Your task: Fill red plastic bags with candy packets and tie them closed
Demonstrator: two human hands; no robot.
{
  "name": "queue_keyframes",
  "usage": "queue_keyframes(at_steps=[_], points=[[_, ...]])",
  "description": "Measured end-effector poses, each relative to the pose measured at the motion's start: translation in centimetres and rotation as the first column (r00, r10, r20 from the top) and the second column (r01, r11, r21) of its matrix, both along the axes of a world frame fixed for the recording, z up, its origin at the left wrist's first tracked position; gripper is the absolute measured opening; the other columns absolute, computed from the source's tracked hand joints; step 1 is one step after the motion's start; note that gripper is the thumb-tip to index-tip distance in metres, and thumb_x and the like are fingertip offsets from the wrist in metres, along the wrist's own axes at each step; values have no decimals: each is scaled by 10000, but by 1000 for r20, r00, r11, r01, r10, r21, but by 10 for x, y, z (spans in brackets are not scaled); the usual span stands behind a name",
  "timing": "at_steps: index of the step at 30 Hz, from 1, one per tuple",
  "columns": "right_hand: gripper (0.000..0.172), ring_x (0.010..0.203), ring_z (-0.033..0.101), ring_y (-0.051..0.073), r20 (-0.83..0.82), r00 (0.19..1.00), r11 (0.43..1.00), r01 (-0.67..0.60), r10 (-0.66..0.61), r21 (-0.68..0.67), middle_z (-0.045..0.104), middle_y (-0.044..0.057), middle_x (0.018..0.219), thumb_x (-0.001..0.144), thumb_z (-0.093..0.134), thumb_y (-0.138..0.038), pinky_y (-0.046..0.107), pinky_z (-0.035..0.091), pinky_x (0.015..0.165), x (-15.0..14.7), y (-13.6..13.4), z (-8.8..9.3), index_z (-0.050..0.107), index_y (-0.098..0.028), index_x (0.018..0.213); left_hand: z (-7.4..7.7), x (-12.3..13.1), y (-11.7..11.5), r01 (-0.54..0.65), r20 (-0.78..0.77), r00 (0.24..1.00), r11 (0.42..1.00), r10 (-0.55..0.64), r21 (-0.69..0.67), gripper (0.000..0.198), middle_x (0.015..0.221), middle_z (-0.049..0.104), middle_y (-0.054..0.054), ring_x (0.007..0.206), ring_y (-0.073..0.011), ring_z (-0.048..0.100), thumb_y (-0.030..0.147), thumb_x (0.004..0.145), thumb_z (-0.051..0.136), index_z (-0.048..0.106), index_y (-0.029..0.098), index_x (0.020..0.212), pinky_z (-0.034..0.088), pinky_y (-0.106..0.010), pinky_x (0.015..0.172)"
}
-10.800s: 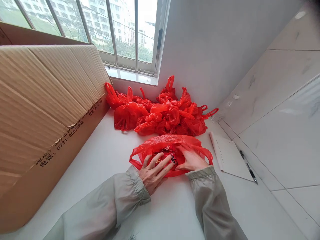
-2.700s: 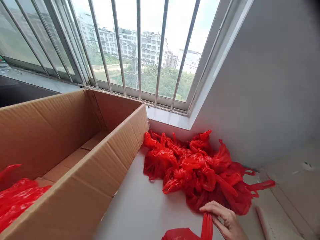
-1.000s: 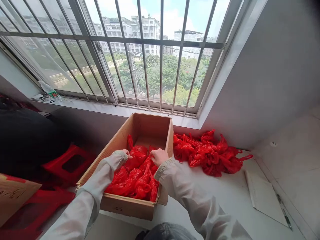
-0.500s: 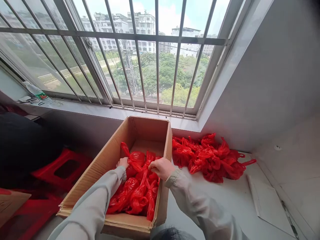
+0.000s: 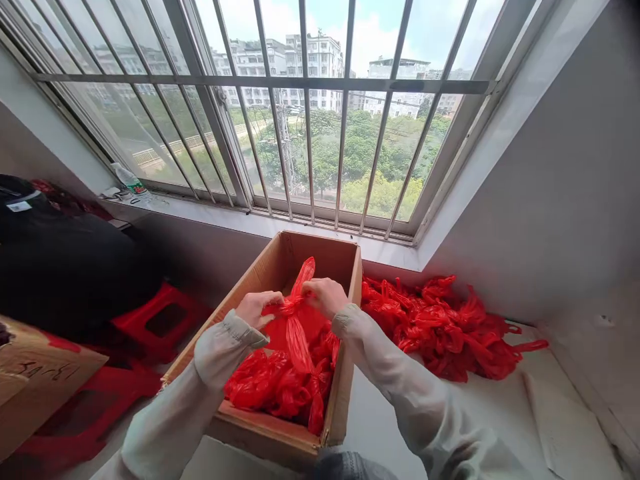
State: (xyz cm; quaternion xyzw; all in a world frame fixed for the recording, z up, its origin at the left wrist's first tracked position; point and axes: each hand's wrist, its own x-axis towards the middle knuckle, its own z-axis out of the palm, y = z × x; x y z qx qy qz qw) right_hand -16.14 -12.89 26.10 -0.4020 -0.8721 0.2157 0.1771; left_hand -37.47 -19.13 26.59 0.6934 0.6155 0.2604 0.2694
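1. Head view: your left hand and right hand meet above the open cardboard box. Both are closed on the twisted neck of one red bag.
2. That bag lies directly between your hands. Its body hangs just under your knuckles, over the far half of the box. Neither hand is nearer, since each one touches it.
3. The gathered neck runs left to right from one hand to the other. The loose handle strips cross that line: one stands up toward the window and the other trails down toward you.
4. Your left hand pinches the plastic with its fingertips. Your right hand is clenched, with the fingers curled over the neck. You cannot tell how much plastic sits inside either grip.
5. Below the trailing strip, the tied bags in the box fill the near half, and the strip appears to rest on them.
6. A heap of red bags lies on the white counter, just beside the box's right wall and apart from your hands. A red stool stands low to your left.
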Motion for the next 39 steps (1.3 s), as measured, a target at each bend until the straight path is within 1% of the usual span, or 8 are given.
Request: queue_keyframes(at_steps=[7,12,16,20,26,32,36,39], points=[[117,695,575,140,-564,736,919,377,-375,-120,640,-10,760,851,621,-306,245,440,670,157,-66,19,611,-205,793,56,40,-40,135,343,929,990,-138,31,179,679,568,12,646,-133,542,340,740,703,615,184,737,475,-214,614],[157,716,553,140,-582,612,844,413,-535,-341,614,2,812,824,632,-326,236,439,628,232,-125,2,582,-206,912,54,113,-51,430,549,759,903,-349,-21,246,818,528,-7,709,-125,511,368,802,695,539,179,821,477,-226,643],[315,677,505,116,-531,671,852,349,-518,-390,584,-35,750,729,575,-160,224,398,628,241,-159,-11,581,-193,1042,30,173,-62,560,660,645,826,-384,-66,290,840,496,3,707,-113,462,375,814,664,432,203,840,436,-213,626],[86,593,431,92,-482,701,843,349,-525,-410,507,-51,616,676,526,-145,219,340,573,230,-173,-9,597,-171,717,19,204,-82,565,616,673,822,-409,-71,379,876,575,-12,719,-136,519,296,759,612,505,215,1113,429,-234,655],[48,599,511,114,-562,640,851,352,-523,-391,611,-29,644,691,585,-203,226,401,580,209,-164,26,625,-183,707,38,187,-104,464,325,835,885,-444,16,88,828,636,-39,763,-202,572,270,706,620,693,256,752,450,-287,732],[114,631,537,136,-603,494,776,470,-627,-421,635,-4,686,673,572,-247,233,408,580,214,-144,31,644,-185,733,51,154,-104,314,584,771,950,-256,2,148,1056,632,-110,1017,-279,593,331,729,671,591,210,699,502,-356,881],[165,745,560,166,-572,587,817,356,-574,-454,612,13,736,682,483,-227,255,415,664,219,-148,10,642,-187,703,32,172,-104,372,757,624,926,-195,-68,376,961,628,-44,792,-211,608,483,659,743,536,260,879,510,-287,667],[126,663,473,143,-542,633,823,319,-554,-470,513,6,712,648,437,-203,255,356,595,223,-159,-12,555,-190,605,3,202,-103,359,578,773,932,-262,-57,356,762,584,10,598,-148,513,480,704,726,511,260,884,423,-250,557]])
